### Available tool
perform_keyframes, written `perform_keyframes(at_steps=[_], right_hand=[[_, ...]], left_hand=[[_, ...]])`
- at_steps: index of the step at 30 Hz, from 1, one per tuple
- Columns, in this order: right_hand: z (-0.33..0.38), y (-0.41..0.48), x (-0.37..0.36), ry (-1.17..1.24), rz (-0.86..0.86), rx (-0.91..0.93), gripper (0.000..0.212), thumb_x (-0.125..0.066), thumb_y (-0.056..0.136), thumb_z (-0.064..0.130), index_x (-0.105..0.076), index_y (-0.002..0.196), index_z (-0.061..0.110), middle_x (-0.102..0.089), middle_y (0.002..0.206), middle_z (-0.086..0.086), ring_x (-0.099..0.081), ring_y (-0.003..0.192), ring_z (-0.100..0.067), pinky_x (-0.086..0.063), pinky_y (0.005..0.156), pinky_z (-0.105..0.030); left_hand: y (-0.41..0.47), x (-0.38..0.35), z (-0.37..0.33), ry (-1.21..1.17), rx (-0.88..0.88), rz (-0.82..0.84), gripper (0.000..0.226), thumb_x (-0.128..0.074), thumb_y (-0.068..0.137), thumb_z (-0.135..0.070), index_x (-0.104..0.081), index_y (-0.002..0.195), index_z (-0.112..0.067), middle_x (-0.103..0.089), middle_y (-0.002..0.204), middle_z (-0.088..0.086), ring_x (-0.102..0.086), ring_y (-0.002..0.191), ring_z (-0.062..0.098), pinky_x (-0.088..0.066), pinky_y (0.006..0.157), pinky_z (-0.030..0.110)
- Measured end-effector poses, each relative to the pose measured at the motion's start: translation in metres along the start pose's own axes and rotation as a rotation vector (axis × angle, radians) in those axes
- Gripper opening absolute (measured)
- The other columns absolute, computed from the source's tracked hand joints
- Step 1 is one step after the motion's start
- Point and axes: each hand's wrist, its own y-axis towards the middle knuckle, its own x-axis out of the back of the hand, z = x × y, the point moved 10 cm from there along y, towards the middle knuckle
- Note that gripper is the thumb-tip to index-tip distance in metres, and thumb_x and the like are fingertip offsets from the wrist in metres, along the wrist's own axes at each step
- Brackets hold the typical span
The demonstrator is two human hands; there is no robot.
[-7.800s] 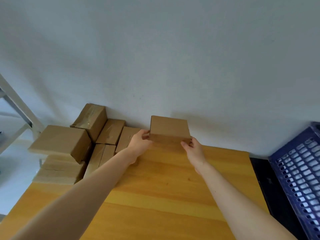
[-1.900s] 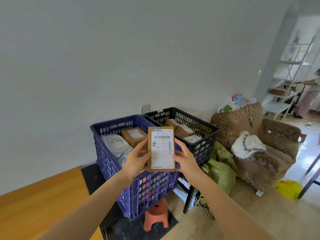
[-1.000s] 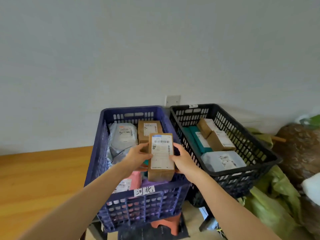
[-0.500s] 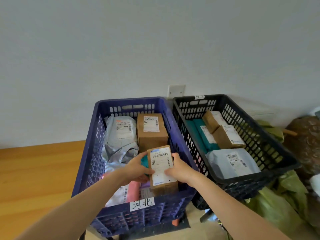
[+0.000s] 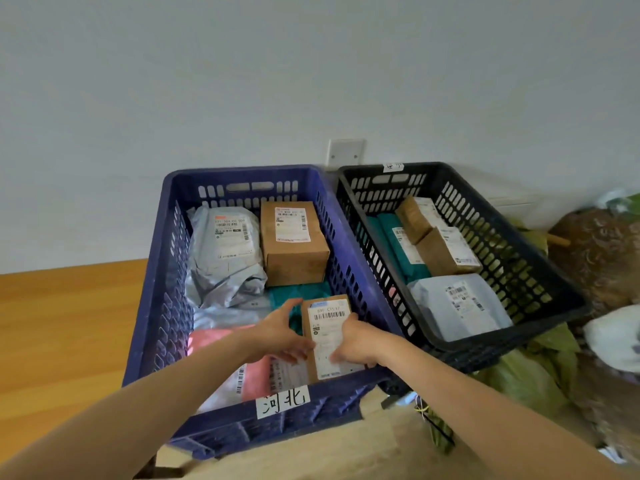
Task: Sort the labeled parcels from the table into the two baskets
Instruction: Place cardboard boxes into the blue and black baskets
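Observation:
A small brown cardboard parcel (image 5: 327, 336) with a white barcode label lies label-up inside the blue basket (image 5: 157, 292), at its near right corner. My left hand (image 5: 278, 332) grips its left side and my right hand (image 5: 356, 341) grips its right side. The parcel rests among a grey mailer bag (image 5: 225, 251), a larger brown box (image 5: 292, 242), a teal bag (image 5: 298, 292) and a pink bag (image 5: 221, 337). The black basket (image 5: 519, 258) stands right of the blue one and holds two brown boxes, a teal bag and a grey mailer.
The wooden table (image 5: 65, 327) lies to the left of the blue basket. A white label with handwritten characters (image 5: 282, 401) is stuck on the blue basket's front rim. Green bags (image 5: 526, 372) and a patterned armchair (image 5: 602, 258) are at the right. A wall socket (image 5: 346, 153) sits behind the baskets.
Both hands carried the parcel from the table to the baskets and lowered it into the blue basket's near right corner. It now lies flatter and lower than half a second ago.

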Motion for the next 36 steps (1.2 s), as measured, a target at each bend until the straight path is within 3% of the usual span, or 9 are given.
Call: perform_keyframes(at_steps=[5,9,12,15,21,27,31,33,36], right_hand=[[0.001,-0.002,-0.005,-0.177,-0.002,-0.003,0.105,-0.068,0.088,0.023,0.014,0.146,-0.009,-0.005,0.157,-0.025,-0.023,0.142,-0.036,-0.027,0.115,-0.037],[0.020,-0.005,0.003,-0.383,-0.144,0.162,0.098,-0.077,0.079,0.024,-0.012,0.150,0.010,-0.008,0.152,-0.016,-0.032,0.135,-0.036,-0.038,0.106,-0.044],[0.034,-0.005,-0.003,-0.424,-0.098,0.308,0.106,-0.080,0.077,0.026,-0.007,0.154,0.021,0.017,0.160,-0.004,-0.002,0.148,-0.028,-0.026,0.115,-0.047],[0.037,-0.001,-0.011,-0.448,-0.020,0.339,0.109,-0.078,0.079,0.026,0.000,0.154,0.025,0.025,0.158,-0.004,0.014,0.147,-0.026,-0.012,0.119,-0.046],[0.035,0.005,-0.014,-0.476,0.007,0.320,0.113,-0.078,0.079,0.022,0.007,0.153,0.030,0.028,0.157,-0.002,0.017,0.146,-0.027,-0.012,0.119,-0.050],[0.035,0.010,-0.015,-0.470,0.004,0.334,0.113,-0.079,0.078,0.023,0.006,0.153,0.032,0.028,0.157,-0.001,0.013,0.147,-0.027,-0.014,0.119,-0.050],[0.035,0.008,-0.006,-0.430,-0.024,0.365,0.109,-0.078,0.078,0.035,0.000,0.154,0.029,0.018,0.160,0.000,0.004,0.149,-0.025,-0.016,0.119,-0.046],[0.037,0.007,0.001,-0.389,-0.052,0.374,0.100,-0.072,0.083,0.037,-0.003,0.154,0.026,0.010,0.161,-0.004,-0.001,0.149,-0.025,-0.016,0.118,-0.043],[0.045,0.001,0.010,-0.312,-0.094,0.399,0.091,-0.067,0.087,0.041,-0.008,0.154,0.024,0.001,0.162,-0.008,-0.006,0.149,-0.025,-0.017,0.118,-0.042]], left_hand=[[0.002,-0.002,0.002,0.065,-0.036,-0.001,0.101,-0.078,0.075,-0.004,-0.015,0.146,-0.038,-0.070,0.096,0.014,-0.072,0.077,0.023,-0.061,0.068,0.035],[0.001,0.002,0.005,0.132,-0.058,0.009,0.097,-0.079,0.077,-0.014,-0.015,0.145,-0.038,-0.072,0.100,0.010,-0.072,0.087,0.023,-0.060,0.073,0.034],[0.001,0.002,0.004,0.170,-0.081,0.019,0.095,-0.078,0.078,-0.019,-0.014,0.146,-0.036,-0.069,0.108,0.006,-0.070,0.093,0.023,-0.058,0.083,0.040],[0.001,0.003,0.004,0.161,-0.093,0.015,0.094,-0.079,0.077,-0.018,-0.016,0.146,-0.036,-0.058,0.120,0.001,-0.063,0.093,0.011,-0.058,0.078,0.034],[0.004,0.003,0.002,0.189,-0.139,-0.011,0.097,-0.080,0.075,-0.013,-0.018,0.148,-0.031,-0.046,0.137,0.011,-0.054,0.088,-0.002,-0.050,0.057,0.012],[0.000,0.002,0.001,0.185,-0.119,-0.037,0.099,-0.078,0.076,-0.009,-0.015,0.150,-0.027,-0.046,0.141,0.013,-0.052,0.115,0.014,-0.055,0.082,0.024],[-0.015,0.006,-0.008,0.231,-0.108,-0.078,0.102,-0.078,0.077,-0.010,-0.011,0.153,-0.027,-0.042,0.144,0.012,-0.046,0.129,0.023,-0.048,0.087,0.026],[-0.027,0.011,-0.013,0.227,-0.105,-0.102,0.098,-0.076,0.078,-0.009,-0.014,0.152,-0.027,-0.044,0.142,0.015,-0.051,0.122,0.023,-0.049,0.085,0.025],[-0.054,0.024,-0.018,0.193,-0.111,-0.174,0.083,-0.067,0.086,-0.008,-0.018,0.151,-0.028,-0.050,0.133,0.015,-0.059,0.096,0.016,-0.051,0.070,0.018]])
